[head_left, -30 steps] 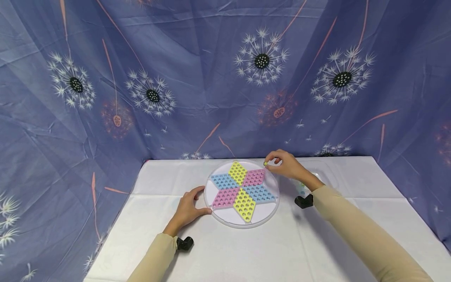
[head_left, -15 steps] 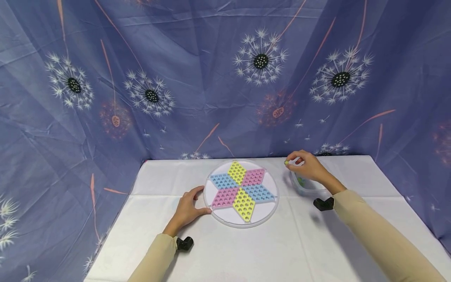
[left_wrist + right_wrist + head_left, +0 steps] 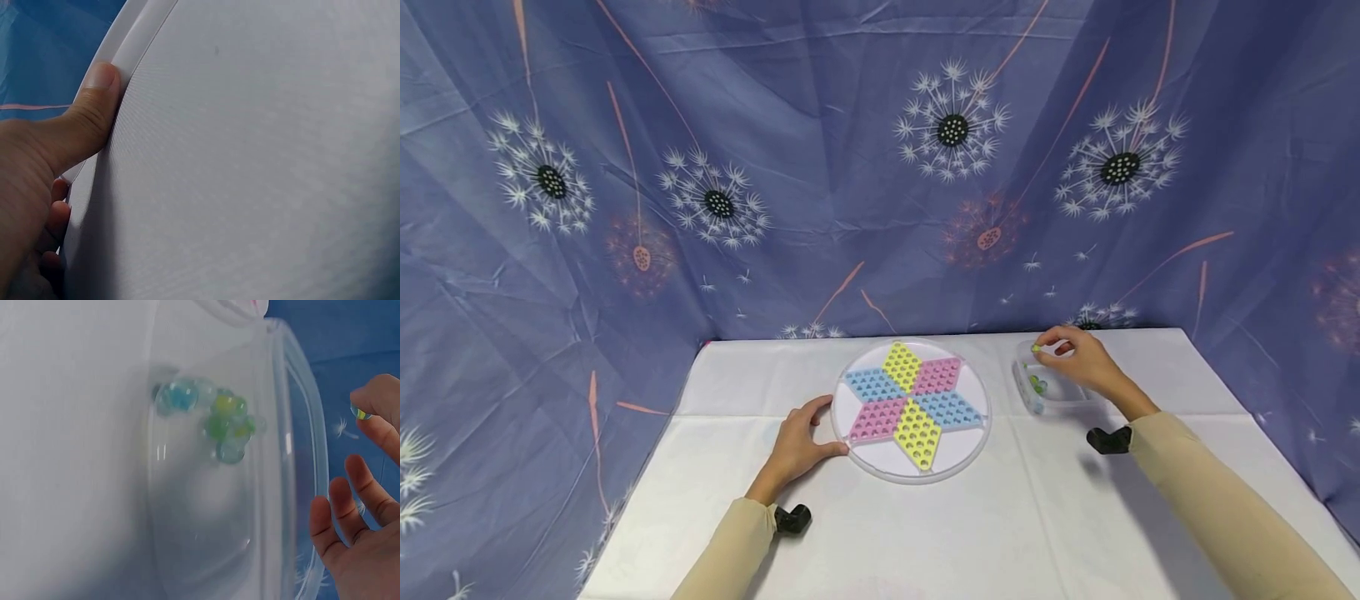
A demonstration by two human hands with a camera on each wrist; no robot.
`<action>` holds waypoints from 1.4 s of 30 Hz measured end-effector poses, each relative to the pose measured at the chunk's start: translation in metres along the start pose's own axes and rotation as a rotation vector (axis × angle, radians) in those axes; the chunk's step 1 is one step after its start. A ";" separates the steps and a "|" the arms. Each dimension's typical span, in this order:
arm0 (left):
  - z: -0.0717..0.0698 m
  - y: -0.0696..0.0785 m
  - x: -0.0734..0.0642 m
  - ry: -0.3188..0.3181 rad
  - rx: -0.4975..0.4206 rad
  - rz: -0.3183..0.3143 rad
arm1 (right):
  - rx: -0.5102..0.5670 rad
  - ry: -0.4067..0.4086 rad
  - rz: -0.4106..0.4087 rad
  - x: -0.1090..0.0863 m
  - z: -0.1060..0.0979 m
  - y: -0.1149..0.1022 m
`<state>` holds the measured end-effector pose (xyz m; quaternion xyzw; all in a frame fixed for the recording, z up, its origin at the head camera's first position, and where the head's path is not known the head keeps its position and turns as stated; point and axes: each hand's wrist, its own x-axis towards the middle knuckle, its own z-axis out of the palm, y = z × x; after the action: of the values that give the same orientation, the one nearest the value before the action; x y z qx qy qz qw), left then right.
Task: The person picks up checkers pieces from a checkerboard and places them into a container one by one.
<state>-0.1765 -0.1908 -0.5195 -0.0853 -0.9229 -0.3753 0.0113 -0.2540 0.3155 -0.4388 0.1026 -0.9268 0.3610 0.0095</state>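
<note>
A round Chinese checkers board [image 3: 958, 446] carries a star of yellow, pink and blue points dotted with holes. At its left edge, my left hand [image 3: 797, 442] holds the rim between thumb and fingers; the left wrist view shows the thumb [image 3: 94, 112] along the pale rim. My right hand [image 3: 1081, 360] is raised over the clear plastic box [image 3: 1021, 387], pinching a small clear marble [image 3: 360, 412] with yellow-green inside between thumb and index finger. Its other fingers are spread apart. Several blue and green marbles [image 3: 228, 425] are gathered in the box.
A white cloth [image 3: 880, 542] covers the table. Behind it hangs a blue curtain [image 3: 820, 167] with dandelion prints. The box stands right of the board, near the table's back edge. Black wrist cameras [image 3: 792, 519] sit on both wrists.
My right hand has moved right, from beside the board's upper right edge to over the box, still pinching the marble. The left hand stays at the rim.
</note>
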 end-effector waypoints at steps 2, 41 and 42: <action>-0.001 0.000 0.000 0.000 0.001 0.001 | -0.005 0.000 0.000 0.000 -0.001 0.004; 0.000 -0.002 -0.001 0.000 0.005 0.030 | -0.033 -0.074 0.030 0.010 0.017 0.023; 0.000 -0.002 -0.001 -0.001 0.006 0.027 | -0.034 -0.073 0.030 0.010 0.017 0.023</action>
<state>-0.1761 -0.1922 -0.5212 -0.0978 -0.9228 -0.3723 0.0159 -0.2673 0.3185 -0.4659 0.1018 -0.9340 0.3412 -0.0280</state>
